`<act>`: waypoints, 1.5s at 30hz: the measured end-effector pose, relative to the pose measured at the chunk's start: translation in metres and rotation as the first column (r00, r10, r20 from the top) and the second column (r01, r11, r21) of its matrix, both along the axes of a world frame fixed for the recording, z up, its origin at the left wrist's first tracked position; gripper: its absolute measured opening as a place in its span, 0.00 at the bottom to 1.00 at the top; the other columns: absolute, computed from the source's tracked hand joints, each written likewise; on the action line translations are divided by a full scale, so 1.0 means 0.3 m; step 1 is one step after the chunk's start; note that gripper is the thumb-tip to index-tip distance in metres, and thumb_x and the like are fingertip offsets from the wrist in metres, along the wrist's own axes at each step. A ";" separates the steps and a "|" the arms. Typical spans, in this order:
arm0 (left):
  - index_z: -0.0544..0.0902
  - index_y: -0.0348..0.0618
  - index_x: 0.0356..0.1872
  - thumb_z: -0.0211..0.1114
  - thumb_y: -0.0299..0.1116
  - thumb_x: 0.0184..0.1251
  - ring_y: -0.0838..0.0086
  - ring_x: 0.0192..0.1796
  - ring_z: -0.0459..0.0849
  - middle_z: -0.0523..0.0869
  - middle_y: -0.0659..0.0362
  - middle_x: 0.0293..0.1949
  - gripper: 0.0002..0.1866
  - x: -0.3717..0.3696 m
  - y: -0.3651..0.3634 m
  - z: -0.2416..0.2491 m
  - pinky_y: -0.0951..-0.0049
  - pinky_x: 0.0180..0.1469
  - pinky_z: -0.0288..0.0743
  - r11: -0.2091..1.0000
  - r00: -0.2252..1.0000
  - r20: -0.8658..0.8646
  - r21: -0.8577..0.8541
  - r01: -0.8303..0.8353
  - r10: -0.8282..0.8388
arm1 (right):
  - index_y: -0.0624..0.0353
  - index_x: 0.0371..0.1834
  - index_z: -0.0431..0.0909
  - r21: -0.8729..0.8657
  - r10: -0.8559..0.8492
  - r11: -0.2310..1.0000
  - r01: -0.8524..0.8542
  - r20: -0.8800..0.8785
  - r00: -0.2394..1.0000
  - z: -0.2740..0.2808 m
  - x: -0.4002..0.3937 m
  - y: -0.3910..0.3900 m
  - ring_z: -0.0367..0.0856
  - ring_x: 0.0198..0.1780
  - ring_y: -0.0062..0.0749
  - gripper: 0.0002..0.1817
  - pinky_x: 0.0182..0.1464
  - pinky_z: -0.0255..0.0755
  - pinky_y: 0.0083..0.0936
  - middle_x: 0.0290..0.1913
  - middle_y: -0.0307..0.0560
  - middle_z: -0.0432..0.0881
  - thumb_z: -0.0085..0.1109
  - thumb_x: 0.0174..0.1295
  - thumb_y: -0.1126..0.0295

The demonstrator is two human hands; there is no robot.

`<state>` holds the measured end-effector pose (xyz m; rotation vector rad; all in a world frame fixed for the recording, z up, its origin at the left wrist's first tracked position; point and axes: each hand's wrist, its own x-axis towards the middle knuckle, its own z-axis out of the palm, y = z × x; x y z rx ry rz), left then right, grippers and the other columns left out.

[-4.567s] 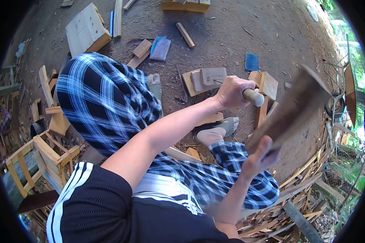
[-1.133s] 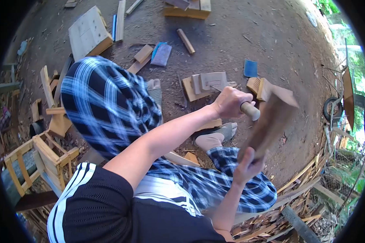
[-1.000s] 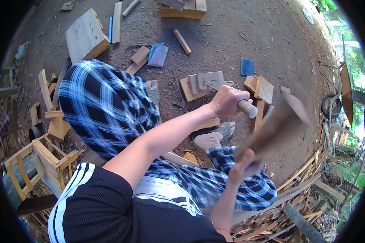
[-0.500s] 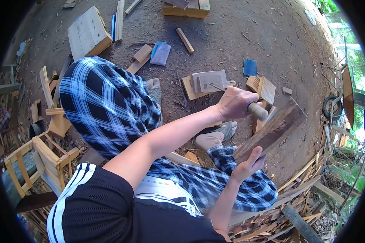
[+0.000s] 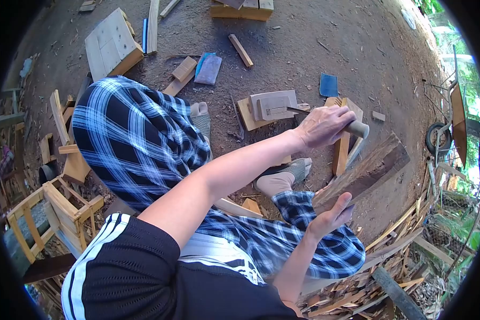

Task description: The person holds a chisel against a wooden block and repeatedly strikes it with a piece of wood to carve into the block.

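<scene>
My left hand (image 5: 325, 127) is closed round a chisel, its round wooden handle (image 5: 359, 129) sticking out on the right and its thin metal blade (image 5: 298, 110) pointing left. Dark, rough-faced wood (image 5: 362, 173), a thick board, is tilted over my lower leg. My right hand (image 5: 329, 218) grips the near end of this board, thumb along its face and the other fingers mostly hidden. Beyond the chisel, a flat block with a rectangular recess (image 5: 274, 105) lies on a lighter wood piece (image 5: 246, 113) on the ground. The blade's tip is apart from the board.
Yellowish wood blocks (image 5: 341, 154) stand just beyond the board, with a blue sandpaper-like sheet (image 5: 328, 85) behind. A wooden frame (image 5: 64, 208) is at the left. Scrap wood strips (image 5: 352, 296) pile at lower right. A wheelbarrow (image 5: 457, 125) stands far right.
My left hand has moved right with the chisel and turned it, so the blade shows broader. The board in my right hand has shifted slightly right and its tilt has changed.
</scene>
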<state>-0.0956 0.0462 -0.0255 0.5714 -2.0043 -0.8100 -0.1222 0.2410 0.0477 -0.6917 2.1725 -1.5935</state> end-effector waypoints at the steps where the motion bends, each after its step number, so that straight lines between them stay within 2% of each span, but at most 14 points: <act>1: 0.71 0.46 0.48 0.68 0.30 0.58 0.59 0.42 0.83 0.79 0.55 0.37 0.19 0.000 -0.008 -0.005 0.62 0.43 0.80 1.000 1.000 -0.026 0.004 -0.001 0.001 | 0.67 0.51 0.70 0.001 -0.002 1.000 0.002 0.000 1.000 0.001 0.001 -0.001 0.80 0.31 0.33 0.28 0.33 0.77 0.26 0.35 0.52 0.79 0.51 0.71 0.46; 4: 0.71 0.45 0.49 0.67 0.28 0.58 0.57 0.43 0.84 0.81 0.54 0.39 0.19 0.000 -0.017 -0.010 0.61 0.44 0.79 0.996 1.000 -0.025 0.089 -0.009 0.012 | 0.66 0.51 0.70 0.003 -0.016 1.000 0.016 0.002 1.000 0.001 0.007 -0.009 0.80 0.31 0.32 0.28 0.33 0.77 0.26 0.35 0.52 0.79 0.51 0.71 0.46; 12: 0.71 0.44 0.47 0.67 0.27 0.58 0.55 0.42 0.84 0.82 0.52 0.39 0.17 -0.010 -0.027 0.004 0.59 0.43 0.79 0.991 0.997 -0.070 0.132 -0.034 0.044 | 0.64 0.45 0.71 0.002 -0.009 1.000 0.009 0.006 1.000 -0.001 0.008 -0.020 0.79 0.29 0.31 0.26 0.32 0.75 0.26 0.32 0.49 0.79 0.51 0.71 0.47; 19: 0.71 0.45 0.47 0.66 0.26 0.59 0.55 0.42 0.85 0.83 0.53 0.38 0.17 -0.006 -0.048 -0.001 0.58 0.42 0.80 0.990 0.999 -0.020 0.134 -0.036 0.039 | 0.63 0.45 0.71 -0.002 0.001 1.000 -0.001 0.028 1.000 0.004 0.003 -0.026 0.79 0.28 0.31 0.25 0.31 0.75 0.25 0.32 0.49 0.79 0.50 0.72 0.47; 34: 0.71 0.45 0.48 0.65 0.28 0.60 0.55 0.43 0.85 0.83 0.53 0.40 0.17 -0.027 -0.043 0.006 0.58 0.43 0.81 0.987 1.000 -0.014 0.159 0.012 -0.010 | 0.65 0.50 0.69 0.000 0.047 0.999 -0.047 0.010 0.999 0.015 -0.016 -0.044 0.79 0.28 0.31 0.28 0.30 0.75 0.25 0.32 0.49 0.78 0.49 0.72 0.45; 36: 0.71 0.45 0.49 0.66 0.28 0.60 0.55 0.43 0.85 0.83 0.53 0.40 0.17 -0.026 -0.044 0.006 0.58 0.43 0.81 0.987 1.000 -0.003 0.159 0.004 -0.003 | 0.71 0.53 0.68 -0.061 0.048 0.997 -0.049 -0.009 0.999 0.028 -0.023 -0.063 0.81 0.27 0.31 0.32 0.27 0.77 0.22 0.31 0.51 0.79 0.52 0.70 0.45; 40: 0.71 0.46 0.49 0.66 0.28 0.60 0.55 0.44 0.85 0.83 0.53 0.41 0.18 -0.025 -0.047 0.011 0.58 0.44 0.81 0.984 0.999 0.023 0.174 0.028 -0.033 | 0.71 0.53 0.67 -0.083 0.044 0.996 -0.045 -0.022 0.999 0.049 -0.040 -0.091 0.81 0.28 0.31 0.32 0.27 0.77 0.22 0.30 0.51 0.79 0.52 0.70 0.45; 43: 0.71 0.45 0.49 0.66 0.28 0.59 0.56 0.45 0.85 0.83 0.53 0.42 0.18 -0.013 -0.040 0.014 0.58 0.44 0.81 0.982 0.999 0.013 0.182 0.044 -0.047 | 0.67 0.52 0.69 -0.059 0.030 0.998 -0.030 -0.001 1.000 0.070 -0.065 -0.106 0.78 0.30 0.32 0.30 0.31 0.75 0.26 0.34 0.51 0.78 0.51 0.70 0.45; 45: 0.72 0.45 0.49 0.66 0.28 0.59 0.56 0.45 0.85 0.83 0.53 0.42 0.17 -0.006 -0.036 0.016 0.59 0.45 0.81 0.982 0.998 0.007 0.184 0.053 -0.055 | 0.67 0.52 0.69 -0.114 0.039 0.993 -0.043 -0.037 0.999 0.106 -0.089 -0.131 0.78 0.31 0.33 0.31 0.32 0.75 0.26 0.36 0.51 0.78 0.51 0.70 0.45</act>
